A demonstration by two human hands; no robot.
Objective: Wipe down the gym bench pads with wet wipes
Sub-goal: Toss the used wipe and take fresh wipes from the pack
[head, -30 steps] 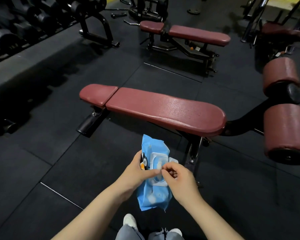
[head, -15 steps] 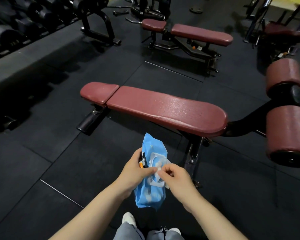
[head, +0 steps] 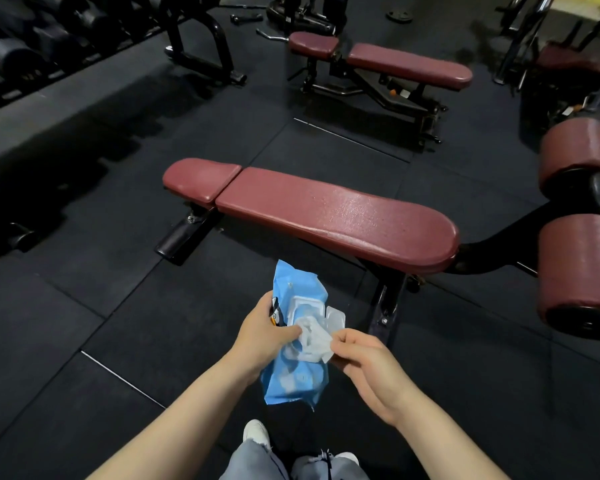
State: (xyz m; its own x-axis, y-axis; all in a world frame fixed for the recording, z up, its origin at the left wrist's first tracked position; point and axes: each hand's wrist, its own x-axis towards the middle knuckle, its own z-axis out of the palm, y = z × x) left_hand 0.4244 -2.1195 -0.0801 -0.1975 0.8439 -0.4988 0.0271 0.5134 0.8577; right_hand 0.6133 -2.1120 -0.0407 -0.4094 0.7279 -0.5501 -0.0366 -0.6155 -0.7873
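A dark red gym bench lies across the floor ahead of me, with a long back pad (head: 336, 216) and a short seat pad (head: 200, 180) at its left end. Below it, my left hand (head: 262, 336) grips a blue wet-wipe pack (head: 297, 341) whose plastic lid stands flipped open. My right hand (head: 368, 368) pinches a white wet wipe (head: 314, 341) that sticks partway out of the pack's opening.
Two red leg rollers (head: 581, 268) stand at the bench's right end. A second red bench (head: 407, 64) sits farther back. A dumbbell rack (head: 32, 46) lines the far left. Black rubber floor tiles (head: 84, 323) surround me; my shoes (head: 257, 433) show at the bottom.
My right hand has drawn back to the right and pulled a white wipe partway out of the pack. The left hand still holds the pack.
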